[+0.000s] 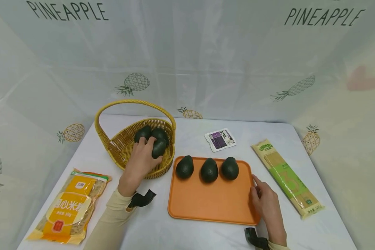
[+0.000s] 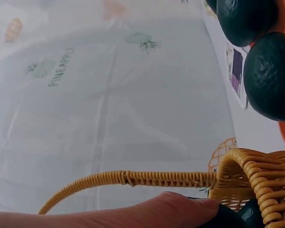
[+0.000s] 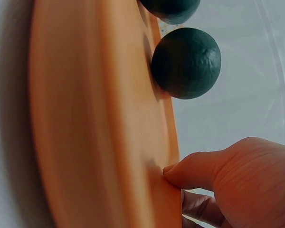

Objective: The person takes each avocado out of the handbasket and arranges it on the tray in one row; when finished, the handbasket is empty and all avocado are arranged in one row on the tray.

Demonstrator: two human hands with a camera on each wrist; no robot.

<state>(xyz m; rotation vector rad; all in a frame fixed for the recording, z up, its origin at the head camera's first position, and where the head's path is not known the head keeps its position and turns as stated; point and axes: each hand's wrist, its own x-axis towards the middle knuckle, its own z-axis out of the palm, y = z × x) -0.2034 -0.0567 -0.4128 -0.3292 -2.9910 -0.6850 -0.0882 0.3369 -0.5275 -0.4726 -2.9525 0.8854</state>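
Inside the yellow wicker basket [image 1: 122,140], my left hand [image 1: 140,156] grips a dark green avocado [image 1: 158,148], fingers over its top and thumb at its near side. Two more avocados lie against it, one to the left [image 1: 142,133] and one behind [image 1: 159,133]. Only the thumb side of that hand shows in the left wrist view, beside the basket's rim. On the orange tray [image 1: 212,205], three avocados stand in a row along the far side. My right hand [image 1: 267,199] pinches the tray's right edge, with the thumb on the inner side in the right wrist view.
A yellow bag of dry noodles [image 1: 68,208] lies at the left. To the right of the tray is a long green-and-yellow noodle packet [image 1: 287,177]. A small white and purple sachet [image 1: 220,139] lies behind the tray. The basket's tall handle [image 1: 134,101] arches over its opening.
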